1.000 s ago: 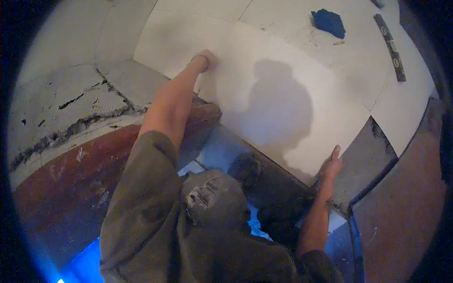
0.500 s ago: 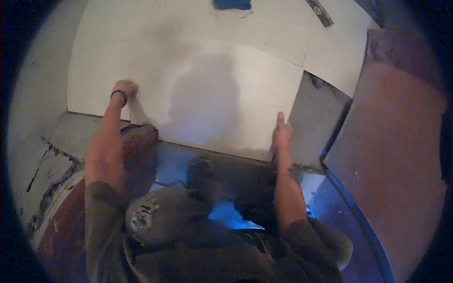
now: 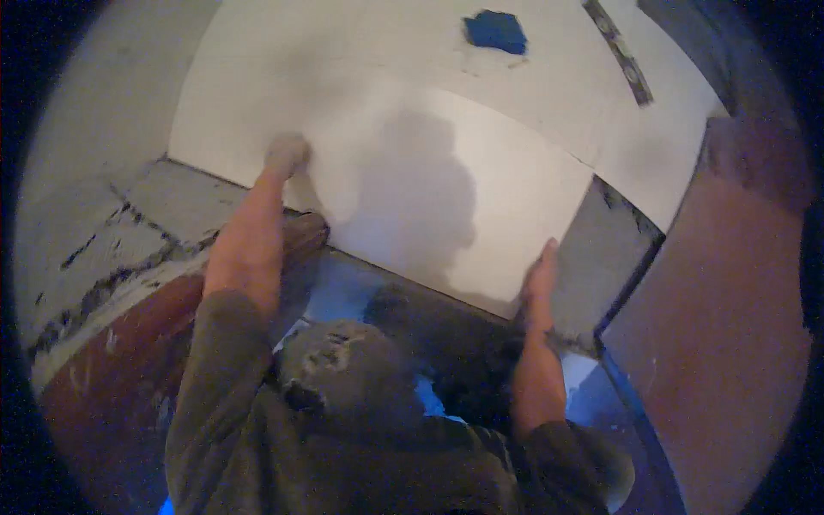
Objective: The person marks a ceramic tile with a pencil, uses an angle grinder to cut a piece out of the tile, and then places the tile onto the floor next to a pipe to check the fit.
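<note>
A large cream-coloured tile [image 3: 498, 197] lies in front of me among other pale tiles, with a head-shaped shadow on it. Closed into a fist, my left hand [image 3: 287, 154] rests at the tile's left part, near its front edge; motion blurs it. My right hand [image 3: 539, 275] is at the tile's right edge near the front corner. Its thumb points forward along the tile, and the other fingers are mostly hidden at the edge.
A blue pad or cloth [image 3: 496, 32] and a spirit level [image 3: 620, 53] lie on the far tiles. Beside the right edge is a grey untiled patch [image 3: 592, 266]. A reddish-brown surface [image 3: 704, 300] runs along the right. Cracked grey ground [image 3: 120, 223] lies left.
My view has turned, so the tiles sit farther right and tilt more. More of the blue pad and the level shows. Both hands stay at about the same places on the tile.
</note>
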